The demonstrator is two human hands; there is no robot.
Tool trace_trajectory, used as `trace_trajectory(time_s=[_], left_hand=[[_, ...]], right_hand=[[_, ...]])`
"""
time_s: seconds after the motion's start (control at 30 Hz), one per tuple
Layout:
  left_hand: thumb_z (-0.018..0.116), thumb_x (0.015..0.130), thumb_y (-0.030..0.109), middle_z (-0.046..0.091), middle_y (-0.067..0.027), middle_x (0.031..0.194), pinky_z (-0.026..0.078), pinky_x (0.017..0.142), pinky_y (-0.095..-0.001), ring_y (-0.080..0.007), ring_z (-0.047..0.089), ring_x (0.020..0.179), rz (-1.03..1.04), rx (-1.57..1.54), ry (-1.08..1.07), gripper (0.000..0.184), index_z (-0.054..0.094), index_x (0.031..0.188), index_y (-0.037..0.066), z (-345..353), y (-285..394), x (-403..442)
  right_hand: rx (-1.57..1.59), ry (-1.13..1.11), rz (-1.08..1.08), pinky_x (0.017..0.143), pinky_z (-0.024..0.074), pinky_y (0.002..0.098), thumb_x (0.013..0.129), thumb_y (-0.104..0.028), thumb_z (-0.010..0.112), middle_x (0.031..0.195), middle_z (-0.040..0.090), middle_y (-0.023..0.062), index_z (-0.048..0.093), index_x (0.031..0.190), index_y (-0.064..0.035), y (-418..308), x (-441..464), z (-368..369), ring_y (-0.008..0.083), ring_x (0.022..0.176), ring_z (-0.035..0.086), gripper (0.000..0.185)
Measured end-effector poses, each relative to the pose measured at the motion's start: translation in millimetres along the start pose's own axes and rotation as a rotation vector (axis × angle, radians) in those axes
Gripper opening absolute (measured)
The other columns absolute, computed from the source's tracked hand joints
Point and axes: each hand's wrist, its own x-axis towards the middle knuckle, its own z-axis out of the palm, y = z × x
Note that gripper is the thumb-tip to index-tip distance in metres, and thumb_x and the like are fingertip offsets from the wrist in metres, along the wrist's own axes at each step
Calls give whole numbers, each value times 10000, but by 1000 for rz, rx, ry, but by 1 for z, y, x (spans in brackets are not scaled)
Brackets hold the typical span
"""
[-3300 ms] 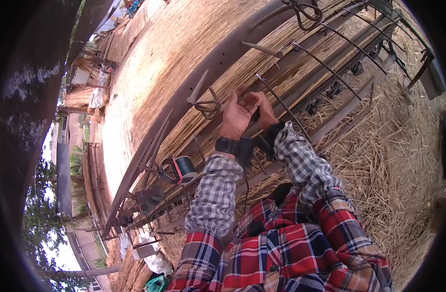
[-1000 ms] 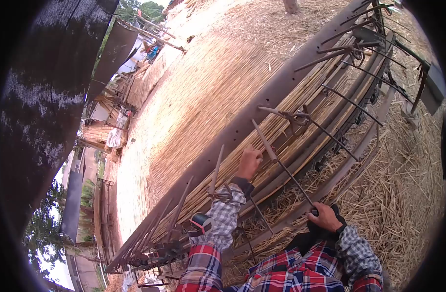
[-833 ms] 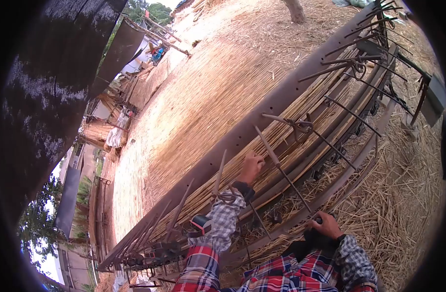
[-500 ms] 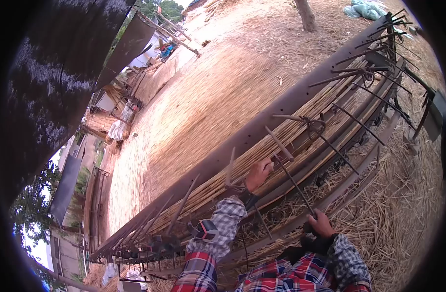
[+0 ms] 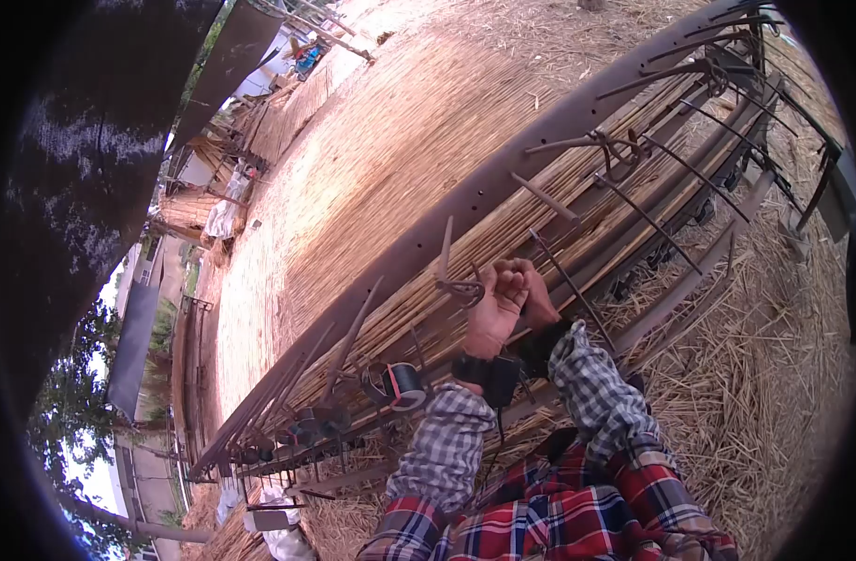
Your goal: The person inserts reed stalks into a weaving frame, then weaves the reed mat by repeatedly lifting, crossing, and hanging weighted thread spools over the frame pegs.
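Observation:
My left hand (image 5: 491,323) is raised over the reed stalks (image 5: 503,234) in the metal frame, its fingers curled in and the palm side partly showing. Pressed close beside it is my right hand (image 5: 538,297), also closed, with its fingertips partly hidden by the left. Whatever the fingers pinch is too small to make out. A bent metal hook (image 5: 456,280) stands just left of my left hand. To the right of my right hand, a thin metal rod (image 5: 568,285) slants across the frame. A dark spool (image 5: 396,385) sits left of my left wrist.
A long brown metal beam (image 5: 409,257) with holes runs diagonally along the frame. Beyond it spreads a wide reed mat (image 5: 353,196). More hooks and rods (image 5: 671,238) stick out along the frame. Loose straw (image 5: 727,374) covers the ground at right. Dark cloth (image 5: 100,140) hangs at left.
My right hand has let go of the slanted rod and moved up and left to meet my left hand. My left hand has risen slightly and turned. The view has shifted a little.

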Motion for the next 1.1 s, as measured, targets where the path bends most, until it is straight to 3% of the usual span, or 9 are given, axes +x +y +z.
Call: trace_trajectory(time_s=[0.27, 0.33, 0.57, 0.67, 0.87, 0.93, 0.97, 1.03, 1.1], left_hand=[[579, 969, 178, 493, 28, 632, 516, 898, -323, -101, 544, 657, 64, -122, -38, 302, 553, 1251, 73, 4, 7, -21], [558, 984, 184, 465, 7, 647, 503, 862, -346, -137, 517, 631, 44, -54, -45, 191, 505, 824, 94, 0, 6, -21], [540, 998, 200, 479, 7, 658, 496, 848, -348, -142, 539, 654, 18, 164, -78, 156, 488, 897, 94, 8, 12, -25], [495, 1010, 148, 460, 13, 658, 495, 872, -351, -123, 531, 663, 32, 204, -34, 318, 454, 1325, 131, 7, 3, -30], [514, 1006, 194, 443, 13, 621, 503, 811, -354, -137, 531, 609, 105, 448, 6, 372, 448, 1363, 110, 19, 6, -32], [530, 1002, 226, 423, 19, 580, 508, 759, -341, -120, 496, 569, 150, 451, -22, 324, 525, 1276, 53, 12, 13, -29], [530, 1002, 226, 423, 19, 580, 508, 759, -341, -120, 496, 569, 148, 452, -20, 324, 525, 1276, 53, 2, 16, -27], [514, 1010, 294, 428, 24, 580, 490, 670, -322, -124, 482, 539, 162, 457, 94, 327, 583, 1180, 23, -22, 24, -22], [537, 1002, 278, 433, 26, 574, 439, 572, -240, -67, 407, 520, 166, 423, 145, 305, 619, 1054, -11, -10, 30, -26]], right_hand=[[296, -2, 56, 652, 547, 326, 906, -382, 467, 789, 663, 60, 655, 993, -61, -25, -14, 33, 212, 679, 630, 382], [292, 65, 78, 631, 539, 307, 916, -381, 471, 791, 662, 57, 650, 1017, -61, -25, -17, 32, 203, 661, 615, 381], [235, -2, 81, 579, 532, 302, 936, -380, 479, 789, 661, 50, 651, 1019, -68, -28, -18, 28, 186, 646, 616, 366], [291, 0, 107, 595, 549, 325, 938, -392, 486, 786, 661, 51, 654, 1014, -70, -25, -7, 22, 182, 667, 647, 371], [268, -660, 173, 648, 562, 343, 953, -352, 453, 807, 654, 93, 618, 983, -45, -26, -8, 3, 225, 704, 651, 350], [-488, -194, -691, 739, 560, 380, 976, -335, 443, 831, 649, 119, 610, 1055, -27, -19, -25, 28, 238, 745, 654, 360], [-486, -191, -690, 739, 560, 380, 976, -335, 443, 831, 649, 119, 610, 1055, -27, -26, -25, 28, 238, 745, 654, 360], [705, -398, 334, 807, 541, 441, 973, -385, 478, 860, 649, 136, 604, 1132, -18, -43, -18, 21, 244, 781, 656, 419], [735, -470, 364, 814, 536, 483, 962, -416, 512, 878, 660, 141, 596, 1171, -2, -45, -26, 7, 238, 789, 661, 471]])
